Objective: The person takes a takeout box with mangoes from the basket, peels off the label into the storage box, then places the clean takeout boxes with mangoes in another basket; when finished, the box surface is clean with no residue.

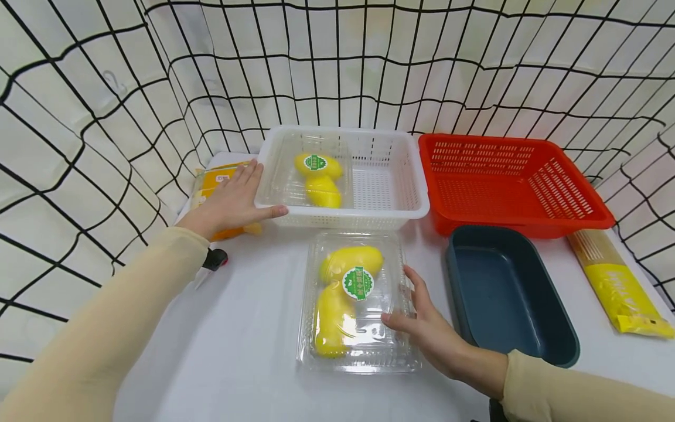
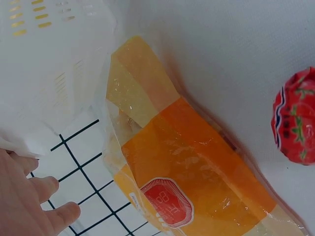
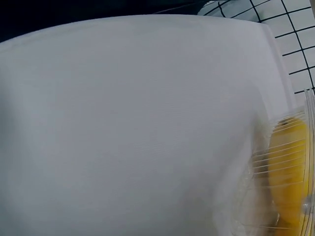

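A clear plastic clamshell box (image 1: 392,346) with two yellow mangoes (image 1: 337,310) and a green label lies in the middle of the head view. At its right edge my right hand (image 1: 440,340) grips it, thumb over the lid and fingers along the side. My left hand (image 1: 229,196) lies along the left wall of a white basket (image 1: 390,214), fingers extended and thumb across its front corner. Inside that basket sits a similar clear box (image 1: 282,176) of mangoes. An orange-and-yellow packet (image 2: 197,152) stands beside the left hand, partly hidden by it in the head view.
A red basket (image 1: 480,220) stands right of the white one. In front of it is a dark blue tray (image 1: 511,293). A yellow packet (image 1: 624,293) lies far right. A red wrapped item (image 2: 298,118) is near the left wrist. Black wire grid (image 1: 337,58) encloses the table.
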A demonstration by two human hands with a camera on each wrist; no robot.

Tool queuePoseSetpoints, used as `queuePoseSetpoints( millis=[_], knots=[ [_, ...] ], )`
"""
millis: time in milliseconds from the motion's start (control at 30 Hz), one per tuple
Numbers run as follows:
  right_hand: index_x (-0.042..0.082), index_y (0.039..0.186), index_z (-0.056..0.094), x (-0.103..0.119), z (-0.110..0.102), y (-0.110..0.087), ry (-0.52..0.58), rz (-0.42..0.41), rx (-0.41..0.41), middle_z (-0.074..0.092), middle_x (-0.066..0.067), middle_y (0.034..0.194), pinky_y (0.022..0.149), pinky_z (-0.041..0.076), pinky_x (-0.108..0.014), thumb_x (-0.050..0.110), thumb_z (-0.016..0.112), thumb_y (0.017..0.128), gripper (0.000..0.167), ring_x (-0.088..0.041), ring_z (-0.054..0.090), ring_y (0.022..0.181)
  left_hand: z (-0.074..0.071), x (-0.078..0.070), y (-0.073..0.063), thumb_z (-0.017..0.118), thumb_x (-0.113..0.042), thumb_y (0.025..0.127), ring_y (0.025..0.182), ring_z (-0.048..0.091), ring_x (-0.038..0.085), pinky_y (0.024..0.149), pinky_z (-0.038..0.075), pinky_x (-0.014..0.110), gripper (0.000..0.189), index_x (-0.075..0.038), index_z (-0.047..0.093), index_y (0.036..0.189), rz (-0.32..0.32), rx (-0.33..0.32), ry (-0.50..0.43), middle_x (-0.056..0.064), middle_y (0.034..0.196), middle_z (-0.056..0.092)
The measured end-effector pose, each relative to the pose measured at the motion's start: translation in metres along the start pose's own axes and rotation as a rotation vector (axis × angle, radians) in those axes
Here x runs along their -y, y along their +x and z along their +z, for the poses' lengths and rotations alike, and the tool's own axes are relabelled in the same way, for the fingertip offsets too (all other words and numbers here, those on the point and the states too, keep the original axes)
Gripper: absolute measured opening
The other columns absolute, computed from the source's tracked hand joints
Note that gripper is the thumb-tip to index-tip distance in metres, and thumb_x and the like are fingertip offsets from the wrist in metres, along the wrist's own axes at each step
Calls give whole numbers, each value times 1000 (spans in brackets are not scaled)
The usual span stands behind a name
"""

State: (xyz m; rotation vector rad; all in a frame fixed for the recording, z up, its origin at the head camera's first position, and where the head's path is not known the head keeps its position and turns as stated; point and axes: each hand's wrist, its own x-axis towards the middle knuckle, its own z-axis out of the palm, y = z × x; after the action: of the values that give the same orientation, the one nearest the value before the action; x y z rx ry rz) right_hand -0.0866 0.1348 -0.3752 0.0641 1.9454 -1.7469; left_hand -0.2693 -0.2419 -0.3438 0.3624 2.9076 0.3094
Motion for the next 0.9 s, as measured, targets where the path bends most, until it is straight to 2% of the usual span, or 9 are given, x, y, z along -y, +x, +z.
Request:
queuePoseSetpoints(
  millis=[200,400,500,600,700,800,867,900],
  knots=[
    [30,161,0,-2,0,-2,-30,34,-33,0,-21,169,112,36,-71,15,68,94,96,-54,18,150,-2,-2,1,43,-85,87,158,-6,45,123,7,70,123,-3,-10,163,0,3,2,19,171,-14],
    [28,163,-1,-2,-2,-1,-68,35,-33,0,-23,169,111,37,-72,19,67,96,96,-58,20,148,1,0,0,44,-85,88,159,-4,45,124,7,69,124,-2,-10,162,3,-7,-10,20,171,-14],
    [27,163,-1,-2,-3,0,-98,30,-40,4,-23,169,110,41,-69,24,67,96,96,-57,26,146,4,-2,-3,45,-82,90,159,-1,44,125,9,66,121,-1,-8,162,7,-41,-26,22,171,-9],
    [26,164,-2,-1,-4,1,-131,23,-48,9,-23,169,107,47,-65,28,68,95,98,-55,32,144,9,-8,-12,46,-75,94,158,6,45,126,14,64,113,1,-2,163,23,-135,-54,25,171,1],
    [25,164,-3,1,-5,1,-173,3,-48,10,-22,169,105,48,-65,30,70,94,101,-56,31,145,15,-26,-26,54,-63,97,153,23,46,124,23,62,100,1,13,162,69,-307,-118,27,167,20],
    [24,164,-5,5,-8,0,-226,-30,-47,10,-22,169,105,48,-67,32,71,94,103,-58,28,147,25,-57,-49,63,-49,96,143,38,45,118,32,61,86,2,29,157,143,-460,-184,27,157,37],
    [23,164,-6,10,-11,1,-268,-53,-47,10,-22,169,105,47,-67,33,70,94,104,-58,27,147,35,-78,-67,65,-48,95,137,42,43,115,37,60,83,2,33,154,182,-477,-218,26,153,41],
    [22,164,-6,12,-12,2,-284,-63,-46,9,-21,170,105,48,-66,34,70,94,104,-58,26,148,40,-89,-77,65,-49,96,137,43,43,114,38,61,83,1,33,154,193,-456,-232,25,153,40]
  ],
)
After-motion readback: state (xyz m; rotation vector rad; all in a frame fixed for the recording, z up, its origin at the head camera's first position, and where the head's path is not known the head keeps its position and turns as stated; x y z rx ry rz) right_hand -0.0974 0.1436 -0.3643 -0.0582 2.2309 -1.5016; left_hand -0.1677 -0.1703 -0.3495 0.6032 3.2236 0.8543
